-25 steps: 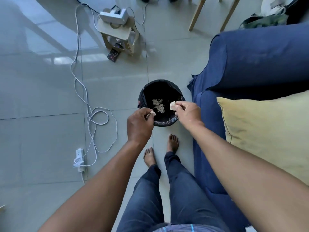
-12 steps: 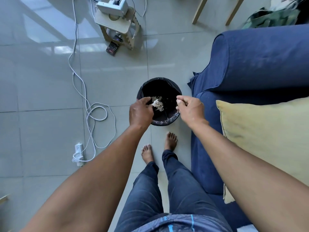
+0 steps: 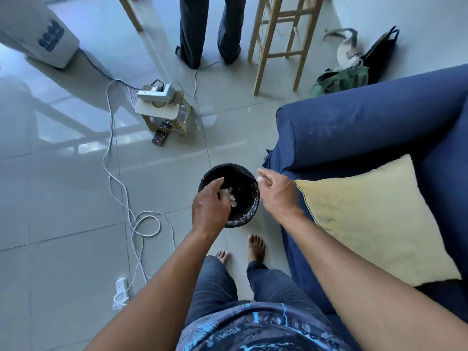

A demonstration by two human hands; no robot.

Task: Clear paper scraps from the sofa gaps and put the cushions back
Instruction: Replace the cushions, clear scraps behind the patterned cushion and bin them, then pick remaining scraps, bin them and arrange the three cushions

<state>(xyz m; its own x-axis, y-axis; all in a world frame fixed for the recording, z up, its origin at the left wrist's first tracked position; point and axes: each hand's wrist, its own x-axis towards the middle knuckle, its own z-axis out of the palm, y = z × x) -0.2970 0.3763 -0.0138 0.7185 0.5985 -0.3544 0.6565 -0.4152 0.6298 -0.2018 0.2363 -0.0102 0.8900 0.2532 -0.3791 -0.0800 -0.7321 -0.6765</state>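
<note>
A small black-lined bin (image 3: 243,222) stands on the tiled floor at the front corner of the blue sofa (image 3: 367,127). Pale paper scraps (image 3: 232,198) lie inside it. My left hand (image 3: 210,206) hangs over the bin's near side, fingers spread and pointing down at the scraps, holding nothing. My right hand (image 3: 277,193) is at the bin's right rim, fingers curled, with a tiny white paper scrap (image 3: 258,178) showing at the fingertips. A yellow cushion (image 3: 374,216) rests on the sofa seat beside my right forearm.
A white cable (image 3: 141,224) loops across the floor to a power strip (image 3: 121,285) on the left. A low stool with a device (image 3: 162,110) and a phone (image 3: 160,137) stand beyond the bin. Farther back are a person's legs (image 3: 210,29), a wooden stool (image 3: 281,39) and bags (image 3: 349,74).
My left hand let its scrap fall and reached lower into the bin. My right hand shifted to the bin's right rim. The view tilted up, showing more of the room.
</note>
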